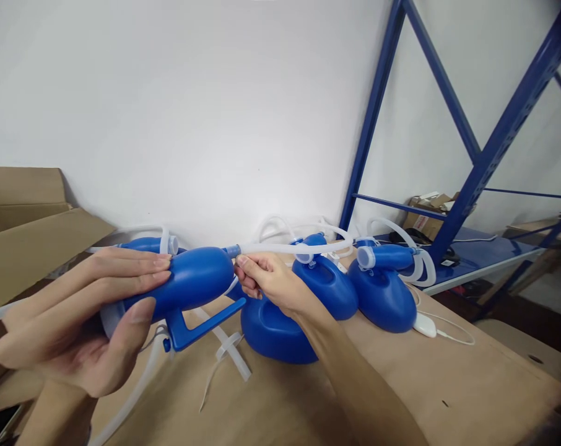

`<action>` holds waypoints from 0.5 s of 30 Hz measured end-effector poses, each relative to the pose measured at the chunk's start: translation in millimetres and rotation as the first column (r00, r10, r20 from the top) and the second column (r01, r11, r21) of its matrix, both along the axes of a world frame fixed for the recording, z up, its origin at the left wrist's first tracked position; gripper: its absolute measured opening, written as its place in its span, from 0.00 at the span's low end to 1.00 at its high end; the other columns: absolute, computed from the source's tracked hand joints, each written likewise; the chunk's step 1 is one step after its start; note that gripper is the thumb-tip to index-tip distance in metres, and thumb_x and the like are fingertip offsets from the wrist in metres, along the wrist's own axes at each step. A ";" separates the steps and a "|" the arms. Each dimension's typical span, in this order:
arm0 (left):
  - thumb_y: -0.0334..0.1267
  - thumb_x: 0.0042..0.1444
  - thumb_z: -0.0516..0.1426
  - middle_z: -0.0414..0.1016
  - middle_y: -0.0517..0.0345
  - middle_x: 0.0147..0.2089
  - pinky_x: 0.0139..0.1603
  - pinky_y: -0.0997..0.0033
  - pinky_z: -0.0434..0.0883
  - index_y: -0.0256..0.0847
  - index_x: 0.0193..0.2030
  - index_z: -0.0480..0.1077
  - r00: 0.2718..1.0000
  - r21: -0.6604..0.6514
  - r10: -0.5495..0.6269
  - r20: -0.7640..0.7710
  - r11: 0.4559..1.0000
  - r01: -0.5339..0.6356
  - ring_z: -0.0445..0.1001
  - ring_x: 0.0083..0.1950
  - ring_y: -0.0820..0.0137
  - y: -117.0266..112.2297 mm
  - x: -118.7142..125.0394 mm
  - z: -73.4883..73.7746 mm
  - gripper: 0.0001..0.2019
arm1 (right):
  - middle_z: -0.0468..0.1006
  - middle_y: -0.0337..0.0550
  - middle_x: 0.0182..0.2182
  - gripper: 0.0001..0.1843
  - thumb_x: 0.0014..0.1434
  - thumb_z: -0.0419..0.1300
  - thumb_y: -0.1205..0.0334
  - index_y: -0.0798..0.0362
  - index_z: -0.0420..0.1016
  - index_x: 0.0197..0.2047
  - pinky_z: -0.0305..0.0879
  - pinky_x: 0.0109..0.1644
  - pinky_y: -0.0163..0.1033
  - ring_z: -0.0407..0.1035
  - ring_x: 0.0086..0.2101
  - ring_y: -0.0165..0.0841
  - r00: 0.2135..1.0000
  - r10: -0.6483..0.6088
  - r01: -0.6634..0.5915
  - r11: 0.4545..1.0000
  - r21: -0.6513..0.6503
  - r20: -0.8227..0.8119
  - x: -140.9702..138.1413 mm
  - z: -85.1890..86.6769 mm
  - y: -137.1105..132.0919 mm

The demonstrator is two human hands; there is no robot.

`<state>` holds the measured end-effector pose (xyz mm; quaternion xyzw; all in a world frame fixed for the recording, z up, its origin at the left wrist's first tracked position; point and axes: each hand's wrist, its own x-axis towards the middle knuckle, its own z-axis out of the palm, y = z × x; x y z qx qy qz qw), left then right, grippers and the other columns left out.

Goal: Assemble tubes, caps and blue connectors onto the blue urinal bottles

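My left hand (95, 310) wraps round a blue plastic funnel-shaped piece (201, 279) with a flat side handle (206, 328), holding it nearly level. Its wide end, with a whitish rim, is partly behind my palm. A white flexible tube (280, 248) runs right from the narrow nozzle (233, 251). My right hand (266, 279) is closed in a pinch just under that joint. What lies between its fingertips is hidden. Beneath the handle, a second white tube (141, 384) hangs from a small blue plug.
Several blue plastic bottles (382, 297) with tubes stand along the wall on the brown table (466, 371). A short tube with a white ring (229, 347) lies in front. A cardboard box (34, 248) is at left, a blue metal rack (470, 179) at right.
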<state>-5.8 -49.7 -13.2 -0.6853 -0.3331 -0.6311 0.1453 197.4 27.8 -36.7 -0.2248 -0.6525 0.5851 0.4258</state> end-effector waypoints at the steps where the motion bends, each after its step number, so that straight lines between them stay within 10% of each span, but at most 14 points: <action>1: 0.36 0.52 0.60 0.81 0.58 0.35 0.46 0.45 0.74 0.56 0.34 0.81 1.000 -0.004 0.002 -0.009 1.000 -0.002 0.80 0.41 0.53 0.0 0.7 0.9 0.09 | 0.58 0.29 0.19 0.23 0.65 0.59 0.44 0.52 0.65 0.27 0.49 0.25 0.34 0.53 0.20 0.24 0.999 -0.031 0.030 0.999 0.028 0.026 -0.7 -1.0 -0.1; 7: 0.33 0.51 0.62 0.79 0.61 0.28 0.36 0.55 0.73 0.50 0.26 0.77 0.985 0.094 -0.103 0.137 0.991 0.091 0.78 0.32 0.60 25.0 -4.2 -5.8 0.07 | 0.67 0.36 0.22 0.21 0.70 0.53 0.49 0.52 0.70 0.28 0.57 0.30 0.36 0.61 0.25 0.29 0.940 -0.322 0.284 0.921 0.266 0.113 -8.1 -8.6 4.4; 15: 0.36 0.56 0.60 0.80 0.59 0.30 0.35 0.60 0.72 0.46 0.30 0.80 0.932 -0.017 0.006 0.363 1.000 0.000 0.78 0.33 0.62 44.3 -19.1 -25.5 0.07 | 0.74 0.41 0.25 0.29 0.60 0.61 0.34 0.55 0.75 0.32 0.54 0.26 0.33 0.69 0.26 0.29 0.987 -0.117 0.105 0.988 -0.112 -0.106 -18.3 -13.7 10.5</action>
